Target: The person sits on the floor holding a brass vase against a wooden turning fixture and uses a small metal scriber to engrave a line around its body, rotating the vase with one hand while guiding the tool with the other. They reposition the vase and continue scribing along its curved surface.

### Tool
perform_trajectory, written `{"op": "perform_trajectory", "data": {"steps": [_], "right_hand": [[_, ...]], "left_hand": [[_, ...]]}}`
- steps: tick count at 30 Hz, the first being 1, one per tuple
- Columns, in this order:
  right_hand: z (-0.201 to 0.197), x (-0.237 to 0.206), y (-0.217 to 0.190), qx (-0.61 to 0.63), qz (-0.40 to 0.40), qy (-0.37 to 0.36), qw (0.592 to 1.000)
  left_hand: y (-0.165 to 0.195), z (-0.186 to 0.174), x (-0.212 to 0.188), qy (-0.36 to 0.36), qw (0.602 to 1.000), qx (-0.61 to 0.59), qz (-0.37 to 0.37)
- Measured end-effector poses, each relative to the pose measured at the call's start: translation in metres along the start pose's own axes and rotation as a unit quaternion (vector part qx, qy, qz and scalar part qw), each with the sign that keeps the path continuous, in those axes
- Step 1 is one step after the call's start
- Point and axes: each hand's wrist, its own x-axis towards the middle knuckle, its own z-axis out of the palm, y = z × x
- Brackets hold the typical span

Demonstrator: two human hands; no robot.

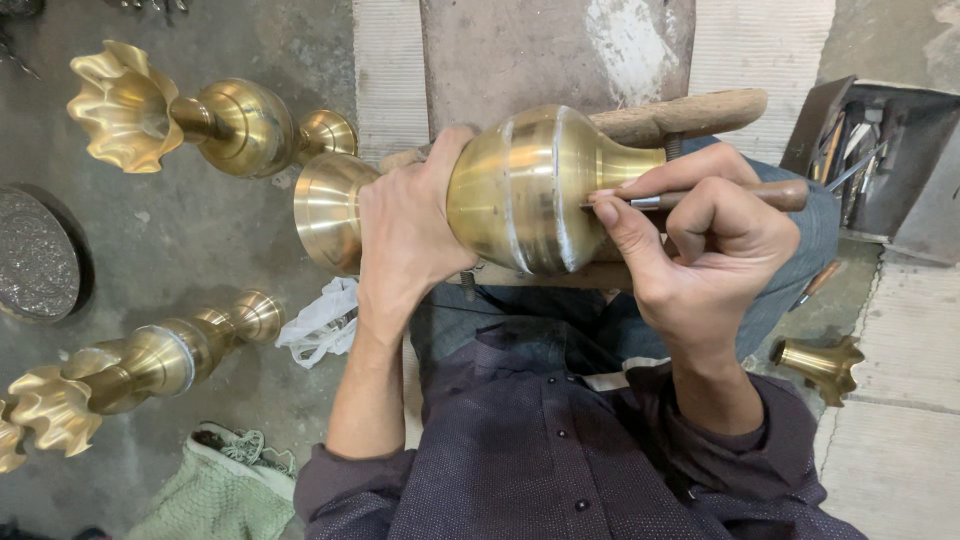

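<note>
A brass vase (525,190) lies on its side across my lap, resting against a wooden block (680,112). My left hand (405,235) wraps around its narrow waist, between the flared base and the round belly. My right hand (700,240) grips a wooden-handled engraving tool (745,196), with the metal tip pressed against the vase's belly near the neck. Thumb and forefinger pinch the tool close to its tip.
Two finished brass vases with ruffled mouths lie on the grey floor at left, one at the top (190,115) and one lower (130,370). A dark round dish (35,255), a white rag (320,320), a small brass piece (820,365) and a tool tray (870,155) surround me.
</note>
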Motion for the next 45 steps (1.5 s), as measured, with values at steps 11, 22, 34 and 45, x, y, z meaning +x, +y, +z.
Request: {"op": "perform_trajectory", "data": {"steps": [11, 22, 34, 45], "right_hand": [[0.003, 0.005, -0.006, -0.008, 0.002, 0.006, 1.0], [-0.003, -0.004, 0.004, -0.01, -0.014, -0.009, 1.0], [0.002, 0.003, -0.003, -0.004, -0.006, -0.001, 1.0], [-0.002, 0.002, -0.001, -0.007, -0.002, -0.007, 1.0]], "left_hand": [[-0.003, 0.025, -0.01, 0.163, 0.983, 0.044, 0.075], [0.002, -0.002, -0.001, 0.028, 0.999, 0.006, 0.019], [-0.004, 0.023, -0.014, 0.179, 0.979, 0.065, 0.078], [0.002, 0.005, -0.004, 0.076, 0.996, 0.018, 0.039]]}}
